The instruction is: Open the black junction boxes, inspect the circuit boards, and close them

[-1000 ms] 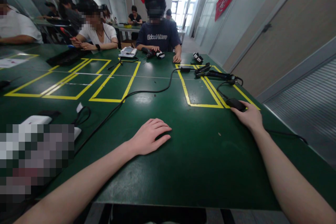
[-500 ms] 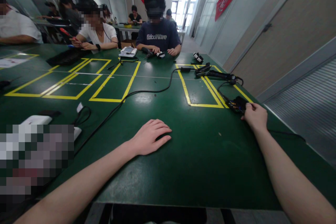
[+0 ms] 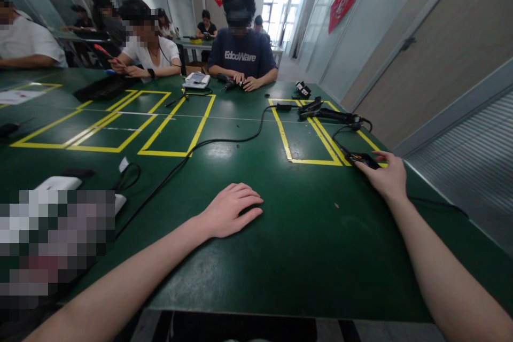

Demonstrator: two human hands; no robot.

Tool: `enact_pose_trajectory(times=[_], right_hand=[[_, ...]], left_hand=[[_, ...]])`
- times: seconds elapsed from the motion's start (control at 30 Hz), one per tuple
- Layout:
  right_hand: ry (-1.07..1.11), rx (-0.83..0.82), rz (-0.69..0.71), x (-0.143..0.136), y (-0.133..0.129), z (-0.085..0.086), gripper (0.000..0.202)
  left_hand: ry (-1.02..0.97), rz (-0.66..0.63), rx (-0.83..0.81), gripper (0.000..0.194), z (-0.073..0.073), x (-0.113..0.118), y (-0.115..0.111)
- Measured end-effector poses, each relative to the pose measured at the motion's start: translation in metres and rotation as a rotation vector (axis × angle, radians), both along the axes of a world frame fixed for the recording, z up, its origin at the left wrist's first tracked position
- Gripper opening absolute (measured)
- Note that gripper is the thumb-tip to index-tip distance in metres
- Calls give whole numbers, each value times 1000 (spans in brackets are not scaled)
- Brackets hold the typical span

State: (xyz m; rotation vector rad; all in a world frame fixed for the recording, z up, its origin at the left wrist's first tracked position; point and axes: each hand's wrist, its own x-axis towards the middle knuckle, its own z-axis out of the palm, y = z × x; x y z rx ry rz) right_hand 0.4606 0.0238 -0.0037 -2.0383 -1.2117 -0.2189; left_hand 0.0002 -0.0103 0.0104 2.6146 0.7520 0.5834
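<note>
Green table [image 3: 288, 256] fills most of the frame, marked with yellow tape rectangles [image 3: 176, 123], and behind it a glass-walled corridor runs off toward the upper centre. At the lower left lies a white box [image 3: 56, 184] with a looped black cord just beside it. Across the table, in the upper left and upper centre, other people sit bent over their own small work.

Near the middle of the frame the left hand [image 3: 230, 211] rests palm down on bare table, fingers [image 3: 250, 200] slightly spread and holding nothing. A long black cable [image 3: 224, 141] snakes from lower left up toward a plug at the upper centre.

At the right, the right hand [image 3: 385, 176] reaches onto a small black device [image 3: 363, 159] lying on the corner of a yellow rectangle; the fingers lie on or against its near edge, and whether they pinch it cannot be told. A thin cord leads from it toward a cluster of black tools [image 3: 328, 112] farther back.

Handling this well probably calls for a grip on the device's sides, with the left hand steadying, and slack kept in the cord so it does not drag the tools.

The device looks flat, dark and glossy, with small coloured specks on its upper face.
</note>
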Motion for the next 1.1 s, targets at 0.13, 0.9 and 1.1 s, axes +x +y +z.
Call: enact_pose_trajectory(times=[0.13, 0.9, 1.1], right_hand=[[29, 10, 11, -4, 0, 6, 35], [209, -39, 1, -16, -1, 13, 32], [152, -26, -75, -16, -2, 16, 36]], left_hand=[[-6, -1, -6, 36, -1, -1, 0], [-5, -13, -4, 36, 0, -1, 0], [-3, -11, -7, 36, 0, -1, 0]])
